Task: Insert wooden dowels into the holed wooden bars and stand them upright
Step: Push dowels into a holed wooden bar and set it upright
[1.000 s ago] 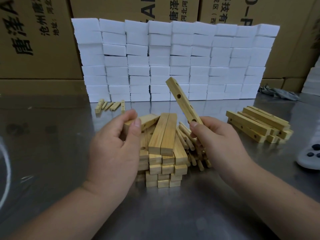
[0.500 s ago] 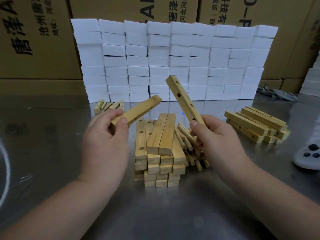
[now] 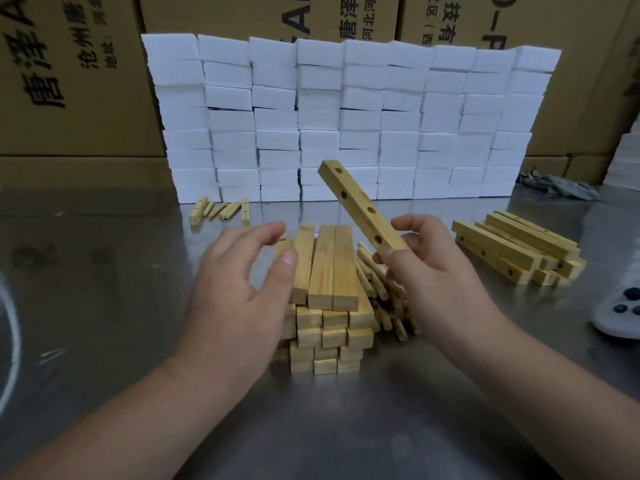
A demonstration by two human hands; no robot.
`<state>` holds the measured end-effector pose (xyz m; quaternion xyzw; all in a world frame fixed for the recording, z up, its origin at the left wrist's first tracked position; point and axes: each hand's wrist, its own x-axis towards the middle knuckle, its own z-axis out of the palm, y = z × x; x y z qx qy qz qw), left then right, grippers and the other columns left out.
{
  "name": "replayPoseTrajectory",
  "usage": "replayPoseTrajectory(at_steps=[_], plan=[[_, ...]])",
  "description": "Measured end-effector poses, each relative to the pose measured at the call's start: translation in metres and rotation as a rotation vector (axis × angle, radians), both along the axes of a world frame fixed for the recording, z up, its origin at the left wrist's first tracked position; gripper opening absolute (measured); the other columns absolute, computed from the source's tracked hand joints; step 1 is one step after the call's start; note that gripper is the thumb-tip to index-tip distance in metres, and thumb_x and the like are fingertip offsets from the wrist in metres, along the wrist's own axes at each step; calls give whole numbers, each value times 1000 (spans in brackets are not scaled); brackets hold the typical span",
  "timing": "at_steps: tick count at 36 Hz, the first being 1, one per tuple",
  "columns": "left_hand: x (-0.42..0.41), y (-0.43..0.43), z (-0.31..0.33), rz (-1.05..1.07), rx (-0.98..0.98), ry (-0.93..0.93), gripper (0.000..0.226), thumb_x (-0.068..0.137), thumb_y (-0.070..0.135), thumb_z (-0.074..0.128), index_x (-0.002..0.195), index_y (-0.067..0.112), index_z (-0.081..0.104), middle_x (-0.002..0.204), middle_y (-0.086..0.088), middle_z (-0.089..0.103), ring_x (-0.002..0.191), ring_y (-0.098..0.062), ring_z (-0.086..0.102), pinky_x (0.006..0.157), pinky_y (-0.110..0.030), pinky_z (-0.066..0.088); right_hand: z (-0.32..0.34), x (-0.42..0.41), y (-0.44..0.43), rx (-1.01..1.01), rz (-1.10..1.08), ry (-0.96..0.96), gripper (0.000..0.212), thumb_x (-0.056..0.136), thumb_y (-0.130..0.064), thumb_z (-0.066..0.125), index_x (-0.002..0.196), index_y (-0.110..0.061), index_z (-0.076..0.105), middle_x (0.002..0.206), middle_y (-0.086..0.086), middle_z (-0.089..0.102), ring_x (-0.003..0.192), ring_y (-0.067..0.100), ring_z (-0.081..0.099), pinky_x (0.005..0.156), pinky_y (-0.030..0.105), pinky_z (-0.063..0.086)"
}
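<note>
My right hand (image 3: 440,282) grips the lower end of a holed wooden bar (image 3: 360,206), which slants up and to the left with several holes facing me. My left hand (image 3: 239,282) hovers with spread fingers and nothing in it at the left side of a central stack of wooden bars (image 3: 329,296). A heap of wooden dowels (image 3: 381,292) lies against the stack's right side, partly hidden behind my right hand.
A second pile of holed bars (image 3: 512,251) lies at the right. A few small wooden pieces (image 3: 218,209) sit at the back left. A wall of white foam blocks (image 3: 346,116) stands behind, cardboard boxes beyond. A grey controller (image 3: 623,313) rests at the right edge of the metal table (image 3: 346,427).
My left hand has let go of the bar it was lifting; that bar now rests back on the central stack. The right hand's bar has barely moved.
</note>
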<state>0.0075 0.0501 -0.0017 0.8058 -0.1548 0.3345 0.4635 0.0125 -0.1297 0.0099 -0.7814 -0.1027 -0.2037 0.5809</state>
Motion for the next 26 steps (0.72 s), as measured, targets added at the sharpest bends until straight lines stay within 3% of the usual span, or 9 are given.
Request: replayPoseTrajectory(at_steps=[4,7,11,15,18,20,22,24,26], plan=[[-2,-6,-2,-38,139,-2,45,70,66,28,109,48,41,113,39,34,111,25,21,88,8,10,1,-8,5,-169,85,-137,19,87,-26,53,95,-42,46,91,-32,55,71,-8,55,54,8,43],[-2,-8,-2,-57,162,-6,46,69,68,28,110,50,41,114,41,30,112,27,17,88,7,10,1,-13,8,-317,111,-230,22,80,-34,55,92,-50,44,98,-40,51,87,-13,52,65,3,39],[-4,-8,4,-71,69,0,32,70,65,33,96,54,49,114,36,42,115,17,31,86,6,19,2,-15,9,-392,195,-297,23,77,-39,57,92,-52,46,97,-33,54,91,-7,54,69,7,40],[-8,-10,7,-78,-120,18,24,72,55,49,90,41,57,103,19,62,106,1,54,88,-17,40,2,-16,10,-408,263,-324,22,74,-50,53,96,-54,55,102,-26,59,98,-2,56,79,11,42],[-11,-12,12,-63,-305,19,4,88,30,58,84,30,59,81,28,66,83,13,59,69,-3,40,4,-13,4,-371,104,-341,24,80,-45,47,96,-40,64,91,-30,63,94,-8,56,78,9,42],[-13,-13,13,-40,-372,12,11,91,21,50,82,25,55,68,36,61,69,19,55,57,2,37,8,-7,-3,-334,-113,-295,23,83,-39,46,81,-34,68,78,-27,62,84,-9,55,67,11,42],[-15,-12,14,-21,-380,17,13,93,22,46,82,25,51,65,39,58,69,22,54,55,3,36,13,0,-11,-404,-277,-179,18,84,-34,48,77,-40,64,73,-24,59,71,-2,57,57,19,42],[-14,-12,15,-38,-423,38,13,94,23,43,86,24,53,68,34,62,72,21,55,58,3,37,14,7,-16,-610,-367,-27,15,85,-31,49,84,-34,64,75,-18,59,65,4,56,55,24,45],[-13,-12,16,-43,-453,56,14,95,23,42,89,22,55,71,20,64,72,19,56,57,2,37,10,12,-18,-827,-386,125,19,85,-31,49,89,-26,67,79,-9,64,71,11,58,63,29,51]])
